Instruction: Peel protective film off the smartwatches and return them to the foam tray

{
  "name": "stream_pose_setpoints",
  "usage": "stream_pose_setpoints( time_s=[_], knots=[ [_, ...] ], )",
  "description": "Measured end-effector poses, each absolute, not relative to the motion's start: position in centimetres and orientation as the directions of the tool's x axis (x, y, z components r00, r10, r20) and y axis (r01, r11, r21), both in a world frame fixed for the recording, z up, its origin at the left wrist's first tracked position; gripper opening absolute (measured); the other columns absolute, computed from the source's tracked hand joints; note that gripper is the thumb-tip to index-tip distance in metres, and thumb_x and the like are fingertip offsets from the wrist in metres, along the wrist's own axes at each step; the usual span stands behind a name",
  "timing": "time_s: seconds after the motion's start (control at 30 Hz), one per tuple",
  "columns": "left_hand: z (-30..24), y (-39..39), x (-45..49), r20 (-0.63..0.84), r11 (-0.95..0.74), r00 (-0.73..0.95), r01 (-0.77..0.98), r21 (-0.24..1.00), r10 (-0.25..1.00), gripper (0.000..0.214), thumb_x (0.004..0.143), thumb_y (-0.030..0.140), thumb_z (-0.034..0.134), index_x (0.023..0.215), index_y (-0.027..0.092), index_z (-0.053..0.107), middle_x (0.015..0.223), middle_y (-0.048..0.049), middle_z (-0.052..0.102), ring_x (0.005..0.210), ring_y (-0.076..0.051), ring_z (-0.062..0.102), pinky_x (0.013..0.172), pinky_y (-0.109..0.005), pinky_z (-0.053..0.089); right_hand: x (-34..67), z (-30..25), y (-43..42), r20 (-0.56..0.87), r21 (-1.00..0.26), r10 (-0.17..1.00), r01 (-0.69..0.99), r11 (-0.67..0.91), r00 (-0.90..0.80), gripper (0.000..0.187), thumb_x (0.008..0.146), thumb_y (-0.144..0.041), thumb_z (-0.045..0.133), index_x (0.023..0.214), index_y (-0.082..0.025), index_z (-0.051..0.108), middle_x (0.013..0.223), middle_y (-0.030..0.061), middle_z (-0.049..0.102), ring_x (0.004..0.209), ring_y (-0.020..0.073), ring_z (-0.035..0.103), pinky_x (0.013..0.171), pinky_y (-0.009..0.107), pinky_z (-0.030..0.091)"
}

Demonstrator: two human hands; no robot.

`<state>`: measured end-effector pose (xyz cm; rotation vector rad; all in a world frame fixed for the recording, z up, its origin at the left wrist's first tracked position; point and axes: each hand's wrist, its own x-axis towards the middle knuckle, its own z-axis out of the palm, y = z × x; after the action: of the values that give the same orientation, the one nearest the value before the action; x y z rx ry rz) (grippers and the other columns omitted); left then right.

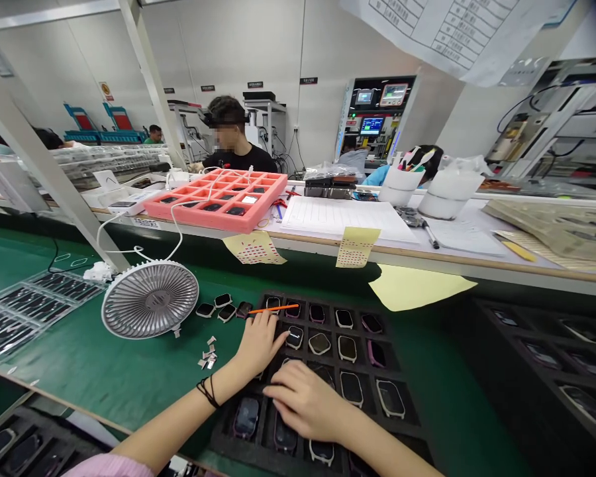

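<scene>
The left hand (259,341) and the right hand (305,401) are near each other above a black foam tray (222,434) of square watches, the left slightly farther forward. Both have bent fingers; I cannot tell whether either grips anything. An orange stick (278,309) lies across the tray's far row, right by the left hand's fingertips. A watch with lit white marks (294,337) sits in its compartment just beside the left thumb. Other watches lie beyond both hands, to the right of the right hand and on its near side; some are partly covered by it.

Left of the left hand, on the green table (144,371), are 4 loose watches (226,313), small silver pieces (209,358) and, farther out, a round fan (151,301). A second black tray (519,397) stands well right of the right hand. Beyond both hands, a pink foam tray (258,215) rests on a raised shelf (308,242).
</scene>
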<state>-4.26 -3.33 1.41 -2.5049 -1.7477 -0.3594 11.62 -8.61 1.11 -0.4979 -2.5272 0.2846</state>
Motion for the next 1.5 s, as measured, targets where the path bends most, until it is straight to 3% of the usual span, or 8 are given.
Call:
stream_pose_setpoints(
  time_s=[0.2,0.47,0.6,0.83,1.03,1.23,1.4,1.5],
  knots=[
    [2.9,-4.4,0.7,0.143,-0.808,0.799,0.554,0.201,0.584,0.026,0.087,0.028,0.056,0.111,0.019,0.051,0.113,-0.0052,0.056,0.101,-0.020,0.052,0.086,-0.034,0.042,10.5,0.8,-10.4,0.289,-0.250,0.221,0.150,0.957,-0.932,0.035,0.091,-0.030,0.043,0.122,-0.018,0.054,0.114,0.0075,0.058,0.101,0.0195,0.051,0.090,0.030,0.042],
    [3.1,-2.9,3.7,0.006,-0.866,0.871,0.488,0.110,0.492,0.024,0.084,0.021,0.054,0.108,0.016,0.057,0.104,-0.0079,0.057,0.096,-0.022,0.053,0.083,-0.035,0.044,10.7,0.8,-10.0,0.264,-0.210,0.170,0.116,0.971,-0.949,0.035,0.095,-0.033,0.039,0.122,-0.018,0.054,0.130,0.0070,0.050,0.120,0.0178,0.042,0.105,0.031,0.028],
    [4.0,-3.1,3.7,0.019,-0.847,0.861,0.496,0.190,0.508,0.032,0.082,0.030,0.057,0.112,0.017,0.057,0.107,-0.0080,0.056,0.096,-0.022,0.053,0.085,-0.035,0.044,11.0,0.9,-9.7,0.262,-0.199,0.155,0.104,0.974,-0.953,0.036,0.095,-0.033,0.039,0.124,-0.017,0.052,0.132,0.0073,0.049,0.125,0.0167,0.038,0.110,0.031,0.021],
    [3.4,-2.1,5.8,0.037,-0.795,0.821,0.539,0.280,0.570,0.035,0.079,0.030,0.066,0.109,0.015,0.056,0.115,-0.0096,0.057,0.105,-0.025,0.054,0.089,-0.039,0.046,11.1,0.4,-9.4,0.279,-0.189,0.153,0.102,0.977,-0.948,0.034,0.094,-0.033,0.042,0.123,-0.018,0.053,0.130,0.0070,0.051,0.123,0.0176,0.041,0.104,0.033,0.031],
    [5.3,2.4,4.9,0.037,-0.564,0.689,0.559,0.608,0.724,0.021,0.087,0.019,0.049,0.104,0.014,0.059,0.091,-0.0046,0.068,0.075,-0.013,0.063,0.069,-0.022,0.049,11.2,0.4,-9.2,0.314,-0.174,0.148,0.096,0.980,-0.938,0.033,0.096,-0.031,0.037,0.122,-0.018,0.051,0.130,0.0069,0.051,0.121,0.0150,0.042,0.102,0.032,0.035],
    [6.7,3.6,2.1,0.033,-0.573,0.674,0.600,0.558,0.738,0.017,0.084,0.017,0.051,0.095,0.015,0.064,0.090,-0.0037,0.068,0.077,-0.014,0.063,0.070,-0.022,0.047,11.2,0.6,-9.2,0.325,-0.193,0.135,0.075,0.978,-0.936,0.032,0.096,-0.030,0.036,0.121,-0.017,0.052,0.128,0.0073,0.052,0.120,0.0150,0.044,0.102,0.031,0.034],
    [5.7,2.5,1.2,-0.077,-0.803,0.895,0.429,0.414,0.439,0.032,0.073,0.007,0.061,0.102,0.022,0.063,0.107,-0.0023,0.064,0.103,-0.019,0.057,0.089,-0.026,0.043,11.1,0.5,-9.2,0.322,-0.206,0.146,0.081,0.975,-0.935,0.032,0.096,-0.027,0.035,0.120,-0.016,0.052,0.126,0.0076,0.053,0.118,0.0155,0.045,0.104,0.032,0.031],
    [5.2,2.0,1.8,-0.110,-0.856,0.907,0.419,0.302,0.406,0.046,0.071,0.005,0.061,0.113,0.024,0.057,0.117,-0.0037,0.060,0.109,-0.021,0.054,0.090,-0.029,0.043,11.1,0.4,-9.1,0.318,-0.207,0.147,0.082,0.975,-0.937,0.031,0.095,-0.026,0.037,0.120,-0.016,0.053,0.125,0.0082,0.053,0.116,0.0157,0.047,0.103,0.032,0.032]
  ],
)
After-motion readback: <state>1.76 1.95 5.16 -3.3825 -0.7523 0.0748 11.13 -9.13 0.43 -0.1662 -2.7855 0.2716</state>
